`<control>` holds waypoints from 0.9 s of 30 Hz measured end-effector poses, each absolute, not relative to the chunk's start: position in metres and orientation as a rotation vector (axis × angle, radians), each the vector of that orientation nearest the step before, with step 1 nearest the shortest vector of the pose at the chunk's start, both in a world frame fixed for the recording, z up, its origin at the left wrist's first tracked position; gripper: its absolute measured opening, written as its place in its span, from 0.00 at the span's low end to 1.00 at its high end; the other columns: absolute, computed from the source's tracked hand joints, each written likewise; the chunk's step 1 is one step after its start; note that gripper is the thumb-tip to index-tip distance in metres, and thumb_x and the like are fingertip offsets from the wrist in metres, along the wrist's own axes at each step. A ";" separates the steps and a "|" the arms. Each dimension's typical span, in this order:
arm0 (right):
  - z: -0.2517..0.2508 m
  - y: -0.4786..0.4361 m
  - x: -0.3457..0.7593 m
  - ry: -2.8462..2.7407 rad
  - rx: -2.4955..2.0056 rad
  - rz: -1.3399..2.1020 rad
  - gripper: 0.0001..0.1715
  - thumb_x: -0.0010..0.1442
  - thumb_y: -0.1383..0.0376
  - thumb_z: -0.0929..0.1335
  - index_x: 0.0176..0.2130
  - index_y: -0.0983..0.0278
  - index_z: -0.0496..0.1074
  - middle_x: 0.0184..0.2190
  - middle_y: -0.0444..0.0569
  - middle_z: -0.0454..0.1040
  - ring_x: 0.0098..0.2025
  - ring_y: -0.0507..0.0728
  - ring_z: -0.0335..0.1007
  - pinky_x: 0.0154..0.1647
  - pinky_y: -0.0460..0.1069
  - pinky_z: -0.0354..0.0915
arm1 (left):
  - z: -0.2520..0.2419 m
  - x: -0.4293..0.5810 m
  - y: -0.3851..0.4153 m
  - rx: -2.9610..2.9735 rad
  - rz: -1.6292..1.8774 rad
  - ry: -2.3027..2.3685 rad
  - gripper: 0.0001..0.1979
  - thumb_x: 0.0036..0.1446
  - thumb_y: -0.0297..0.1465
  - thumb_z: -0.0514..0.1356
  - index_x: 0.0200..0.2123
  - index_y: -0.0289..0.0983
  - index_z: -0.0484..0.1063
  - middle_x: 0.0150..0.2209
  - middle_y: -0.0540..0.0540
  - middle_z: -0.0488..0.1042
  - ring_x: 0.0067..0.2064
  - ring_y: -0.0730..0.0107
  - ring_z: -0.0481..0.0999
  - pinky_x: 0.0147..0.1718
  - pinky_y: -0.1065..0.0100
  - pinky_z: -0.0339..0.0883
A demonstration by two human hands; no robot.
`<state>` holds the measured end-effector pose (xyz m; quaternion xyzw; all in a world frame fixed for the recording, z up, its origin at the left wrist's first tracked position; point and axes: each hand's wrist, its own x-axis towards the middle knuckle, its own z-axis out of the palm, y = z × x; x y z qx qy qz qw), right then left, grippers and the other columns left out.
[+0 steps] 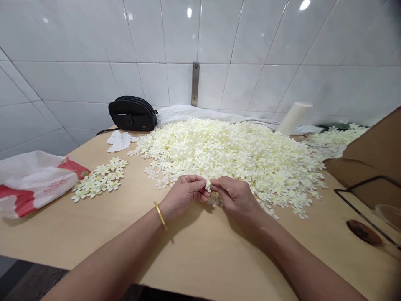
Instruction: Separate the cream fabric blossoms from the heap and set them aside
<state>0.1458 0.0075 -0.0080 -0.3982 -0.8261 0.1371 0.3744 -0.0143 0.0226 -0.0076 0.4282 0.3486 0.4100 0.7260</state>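
Between my two hands is a small cream artificial flower [208,186], pinched at the front of a big heap of loose flowers. My left hand [188,190], with a gold bangle [161,215] at the wrist, closes thumb and fingers on the flower's left side. From the right, the fingertips of my right hand [236,194] press together at the same flower; whether they hold a petal or its back is hidden. The heap of pale yellow-white flowers [219,146] spreads just beyond both hands. A separate group of flowers [102,179] lies flat to the left.
A white and red plastic bag [37,182] lies at the left. Behind stand a black pouch [133,113], crumpled tissue [120,141] and a white cone [294,118]. On the right are a cardboard box [369,159], a black metal frame [360,214] and a brown disc [364,232].
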 end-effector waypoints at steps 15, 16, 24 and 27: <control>-0.014 0.006 0.137 -2.238 -1.160 -0.040 0.11 0.51 0.76 0.57 0.29 0.67 0.66 0.24 0.49 0.65 0.25 0.52 0.59 0.26 0.45 0.56 | -0.003 -0.013 0.020 0.937 0.880 0.811 0.06 0.43 0.26 0.61 0.21 0.30 0.67 0.17 0.47 0.70 0.19 0.78 0.68 0.23 0.74 0.61; -0.013 0.006 0.137 -2.215 -1.160 -0.010 0.11 0.52 0.75 0.57 0.29 0.67 0.66 0.23 0.48 0.65 0.24 0.52 0.58 0.25 0.45 0.56 | -0.003 -0.013 0.020 0.952 0.881 0.822 0.06 0.43 0.27 0.61 0.20 0.30 0.66 0.17 0.47 0.70 0.18 0.78 0.67 0.22 0.74 0.60; -0.002 0.002 0.130 -2.061 -1.038 0.406 0.11 0.57 0.70 0.59 0.34 0.65 0.69 0.28 0.47 0.71 0.29 0.51 0.65 0.32 0.45 0.59 | -0.001 -0.012 0.017 1.116 0.978 0.977 0.11 0.45 0.31 0.59 0.17 0.33 0.62 0.13 0.53 0.63 0.15 0.82 0.61 0.16 0.77 0.52; -0.002 0.001 0.130 -2.047 -1.055 0.433 0.13 0.57 0.70 0.58 0.33 0.65 0.70 0.26 0.46 0.70 0.27 0.50 0.64 0.30 0.45 0.59 | -0.004 -0.010 0.017 1.134 0.974 0.973 0.12 0.46 0.34 0.59 0.17 0.33 0.62 0.14 0.53 0.63 0.15 0.82 0.60 0.15 0.78 0.52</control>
